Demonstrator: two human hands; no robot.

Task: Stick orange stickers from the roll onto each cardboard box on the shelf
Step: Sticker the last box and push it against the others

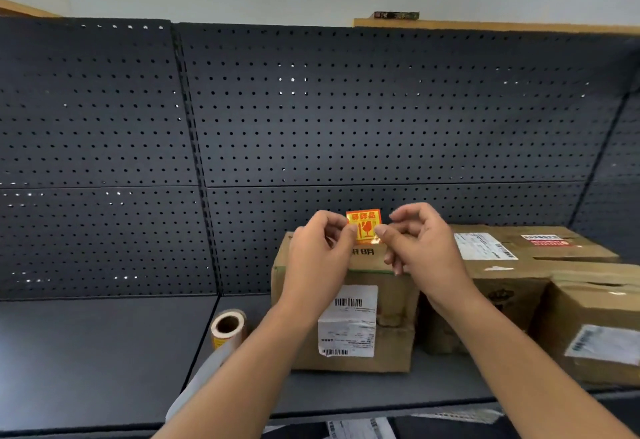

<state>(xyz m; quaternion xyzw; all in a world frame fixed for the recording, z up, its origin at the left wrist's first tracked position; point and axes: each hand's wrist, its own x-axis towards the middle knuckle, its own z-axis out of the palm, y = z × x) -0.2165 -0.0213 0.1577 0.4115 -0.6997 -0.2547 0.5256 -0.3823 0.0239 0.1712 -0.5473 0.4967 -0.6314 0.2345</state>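
Against the dark pegboard (346,109), my left hand (320,251) and right hand (422,244) each pinch a side of the orange sticker (363,225) just above the nearest box (394,303), so I'd hold it taut, land one edge on its top first and smooth across to avoid bubbles.

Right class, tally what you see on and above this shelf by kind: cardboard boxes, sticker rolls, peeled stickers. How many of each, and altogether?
cardboard boxes: 3
sticker roll: 1
orange sticker: 1
Total: 5
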